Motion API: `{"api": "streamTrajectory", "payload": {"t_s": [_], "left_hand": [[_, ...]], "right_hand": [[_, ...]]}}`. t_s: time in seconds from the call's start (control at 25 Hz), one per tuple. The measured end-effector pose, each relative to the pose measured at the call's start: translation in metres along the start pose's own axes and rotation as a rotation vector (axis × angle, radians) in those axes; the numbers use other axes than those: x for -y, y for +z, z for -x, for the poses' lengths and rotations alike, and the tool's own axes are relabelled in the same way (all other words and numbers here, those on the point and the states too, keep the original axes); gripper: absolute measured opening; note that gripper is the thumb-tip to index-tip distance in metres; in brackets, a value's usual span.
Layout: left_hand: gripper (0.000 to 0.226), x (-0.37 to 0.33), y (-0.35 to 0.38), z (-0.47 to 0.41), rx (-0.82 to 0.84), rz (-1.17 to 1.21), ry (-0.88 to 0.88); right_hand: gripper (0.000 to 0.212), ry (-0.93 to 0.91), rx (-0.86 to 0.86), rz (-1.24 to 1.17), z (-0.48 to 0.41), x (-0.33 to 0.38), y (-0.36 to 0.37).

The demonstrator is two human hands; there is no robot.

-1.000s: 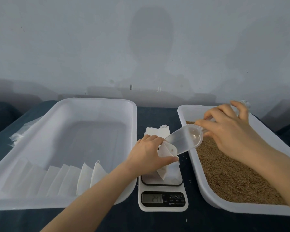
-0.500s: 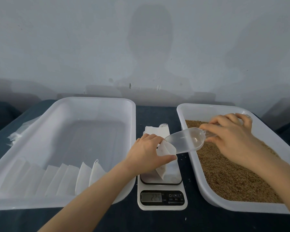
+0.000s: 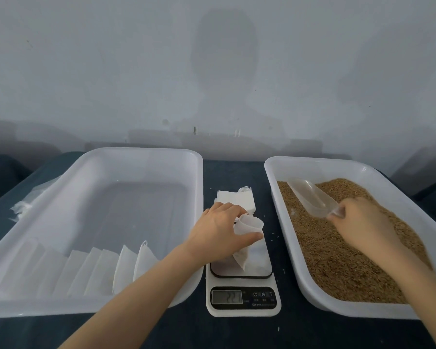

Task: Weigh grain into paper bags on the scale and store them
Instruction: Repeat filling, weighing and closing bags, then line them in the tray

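The clear plastic scoop [image 3: 312,197], held over the bag's mouth half a second ago, now lies low on the brown grain [image 3: 337,263] in the right-hand white plastic tray [image 3: 312,161], its open end pointing toward the tray's far left corner. The right hand [image 3: 360,222] has dropped with it and grips the handle end with curled fingers. The left hand [image 3: 219,230] has stayed where it was, thumb and fingers pinching the small white paper bag [image 3: 249,226] so that its mouth stays open. The bag stands tilted on the platform of the white digital kitchen scale [image 3: 242,311].

The scale sits on a dark blue worktop [image 3: 232,170] between the two trays, with a few loose grains scattered beside it. Just behind it lies a stack of flat white paper bags [image 3: 234,200]. The left-hand white plastic tray [image 3: 136,151] holds a row of white bags [image 3: 126,265] leaning along its near wall. Crumpled clear plastic [image 3: 28,205] lies outside its left rim. A plain grey-white wall [image 3: 212,71] rises behind.

The scale's display seems to read 221, though it is blurred. Beside it are a power symbol, an M and a T; the small print beneath is too fine to read.
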State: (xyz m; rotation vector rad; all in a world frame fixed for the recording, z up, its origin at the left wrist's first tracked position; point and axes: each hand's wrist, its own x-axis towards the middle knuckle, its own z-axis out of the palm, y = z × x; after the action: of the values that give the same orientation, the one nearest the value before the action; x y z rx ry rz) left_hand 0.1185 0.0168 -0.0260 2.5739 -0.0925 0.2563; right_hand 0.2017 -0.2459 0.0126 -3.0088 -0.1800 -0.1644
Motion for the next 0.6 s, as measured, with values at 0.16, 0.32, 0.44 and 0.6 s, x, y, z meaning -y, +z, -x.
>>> {"api": "streamTrajectory", "payload": {"t_s": [0.16,0.32,0.44,0.6], "left_hand": [[0.056,0.001,0.001,0.000,0.003,0.005,-0.009],[0.057,0.001,0.001,-0.001,0.007,0.002,-0.013],[0.057,0.002,0.001,-0.001,0.021,0.001,-0.027],[0.054,0.000,0.000,-0.001,0.015,0.016,-0.010]], "right_hand": [[0.028,0.095,0.169,0.067,-0.006,-0.001,0.022],[0.031,0.151,0.255,0.076,-0.006,0.002,0.034],[0.028,0.140,0.260,0.170,-0.001,0.005,0.032],[0.031,-0.226,-0.052,-0.175,0.023,0.040,0.005]]}}
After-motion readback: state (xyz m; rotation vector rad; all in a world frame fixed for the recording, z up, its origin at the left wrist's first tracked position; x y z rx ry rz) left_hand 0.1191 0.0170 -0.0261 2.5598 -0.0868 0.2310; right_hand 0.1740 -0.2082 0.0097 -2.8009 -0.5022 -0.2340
